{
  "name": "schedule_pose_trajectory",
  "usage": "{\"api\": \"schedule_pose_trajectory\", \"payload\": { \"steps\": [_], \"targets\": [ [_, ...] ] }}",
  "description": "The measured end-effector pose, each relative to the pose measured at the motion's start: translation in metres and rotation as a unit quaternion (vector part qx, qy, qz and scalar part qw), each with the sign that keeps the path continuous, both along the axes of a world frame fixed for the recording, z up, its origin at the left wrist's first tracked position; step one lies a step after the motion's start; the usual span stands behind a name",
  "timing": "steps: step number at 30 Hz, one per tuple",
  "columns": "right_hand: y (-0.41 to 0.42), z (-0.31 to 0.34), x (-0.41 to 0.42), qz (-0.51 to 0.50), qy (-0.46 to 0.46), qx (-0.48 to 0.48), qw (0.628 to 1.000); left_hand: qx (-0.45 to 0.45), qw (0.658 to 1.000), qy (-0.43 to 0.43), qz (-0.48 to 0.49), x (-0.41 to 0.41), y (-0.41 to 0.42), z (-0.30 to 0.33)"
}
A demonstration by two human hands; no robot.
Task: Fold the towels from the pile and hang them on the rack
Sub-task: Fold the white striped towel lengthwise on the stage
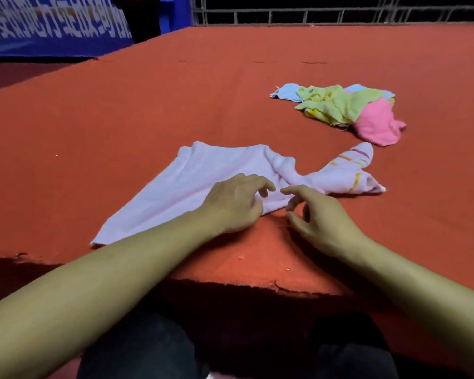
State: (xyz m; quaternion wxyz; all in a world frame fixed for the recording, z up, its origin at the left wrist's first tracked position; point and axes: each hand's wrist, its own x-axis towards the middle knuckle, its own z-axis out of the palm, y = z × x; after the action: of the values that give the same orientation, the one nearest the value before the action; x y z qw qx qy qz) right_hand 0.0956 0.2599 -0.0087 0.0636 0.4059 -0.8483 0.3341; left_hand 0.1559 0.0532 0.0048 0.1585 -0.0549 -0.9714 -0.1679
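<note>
both forearms reach in from the near edge; left hand (237,202) rests curled on the lilac towel (192,184), right hand (316,214) hovers loose, grasping nothing, just beside its near edge. best pinch both near corners, flatten the twist beyond the fingers before folding.

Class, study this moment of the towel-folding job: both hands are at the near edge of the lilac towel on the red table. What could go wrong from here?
1. The lilac towel is bunched and twisted toward its striped end, so a fold made now would probably come out crooked.
2. The left hand and right hand work close to the table's near edge; a tug toward the body might drag the towel off.
</note>
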Motion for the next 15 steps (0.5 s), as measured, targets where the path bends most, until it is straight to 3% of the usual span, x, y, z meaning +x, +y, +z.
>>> {"api": "schedule_pose_trajectory", "payload": {
  "steps": [6, 10, 12, 15],
  "targets": [
    [0.061, -0.008, -0.048, -0.134, 0.020, 0.048, 0.990, -0.007, 0.999, -0.007, -0.038, -0.058, 0.051, 0.001],
    [0.082, -0.012, -0.073, -0.268, 0.087, 0.038, 0.959, -0.012, 0.998, 0.027, -0.062, -0.088, 0.069, -0.004],
    [0.088, -0.013, -0.086, -0.303, 0.008, 0.035, 0.952, -0.015, 0.998, 0.012, -0.062, -0.102, 0.074, -0.007],
    [0.093, -0.012, -0.096, -0.259, -0.067, 0.030, 0.963, 0.011, 0.998, -0.009, -0.066, -0.111, 0.077, -0.006]
  ]
}}
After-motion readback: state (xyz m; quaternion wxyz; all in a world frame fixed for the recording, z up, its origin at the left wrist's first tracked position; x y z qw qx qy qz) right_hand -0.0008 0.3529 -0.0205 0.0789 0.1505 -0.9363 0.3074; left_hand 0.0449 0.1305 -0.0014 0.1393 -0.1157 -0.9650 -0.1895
